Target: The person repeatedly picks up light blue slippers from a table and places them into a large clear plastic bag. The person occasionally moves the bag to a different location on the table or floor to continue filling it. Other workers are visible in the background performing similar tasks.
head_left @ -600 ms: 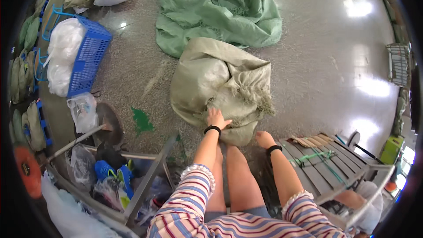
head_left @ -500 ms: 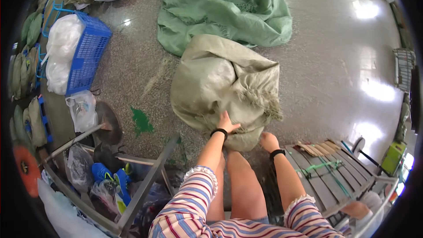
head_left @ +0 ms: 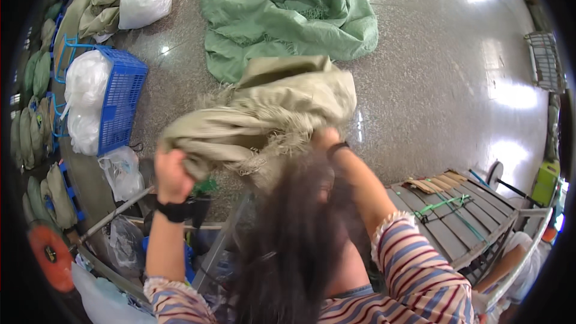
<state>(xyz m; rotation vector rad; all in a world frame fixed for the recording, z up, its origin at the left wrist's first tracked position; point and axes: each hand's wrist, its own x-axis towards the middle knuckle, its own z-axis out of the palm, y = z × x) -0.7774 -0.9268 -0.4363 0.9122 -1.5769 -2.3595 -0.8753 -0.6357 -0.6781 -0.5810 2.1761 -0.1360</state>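
A khaki woven sack (head_left: pixel 300 96) with a frayed, fringed edge hangs bunched in front of me. My left hand (head_left: pixel 173 174) is closed on its left end. At the fringe on the right, my right hand (head_left: pixel 327 138) grips the cloth, though its fingers are partly hidden in the folds and blurred. Behind the khaki sack, a crumpled green woven sack (head_left: pixel 288 24) lies spread on the floor. Dark hair hangs across the lower middle and hides part of my lap.
To the left stands a blue plastic basket (head_left: pixel 123 101) stuffed with white bags, with a tied white bag (head_left: pixel 146 1) beyond it. A grey slatted cart (head_left: pixel 450 219) is close on my right. At lower left are a metal frame (head_left: pixel 219 252) and an orange disc (head_left: pixel 51 254).
My left hand has swung left and now pulls one end of the khaki sack out. The rounded bundle has become stretched, loose folds. My right hand has moved up and left onto its fringe.
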